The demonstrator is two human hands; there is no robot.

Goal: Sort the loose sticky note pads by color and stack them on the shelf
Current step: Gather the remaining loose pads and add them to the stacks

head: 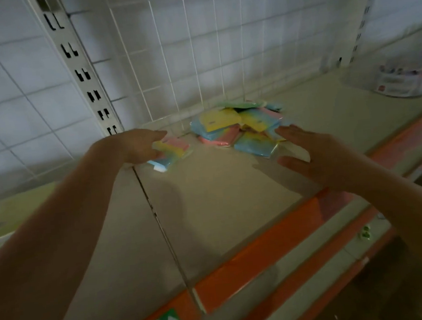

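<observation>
Left hand [141, 146]: my fingers curl over one wrapped sticky note pad [171, 152] with pink, yellow and blue bands, gripping it on the shelf [208, 198] just left of the loose pile of pads [240, 126]. Right hand [315, 157]: released, fingers straight and spread, fingertips at the pile's near right edge; contact cannot be judged. Pile: blue, yellow, pink and green packets heaped against the wire grid back [193, 45]. Clear tub [403, 79]: well right of the pile.
</observation>
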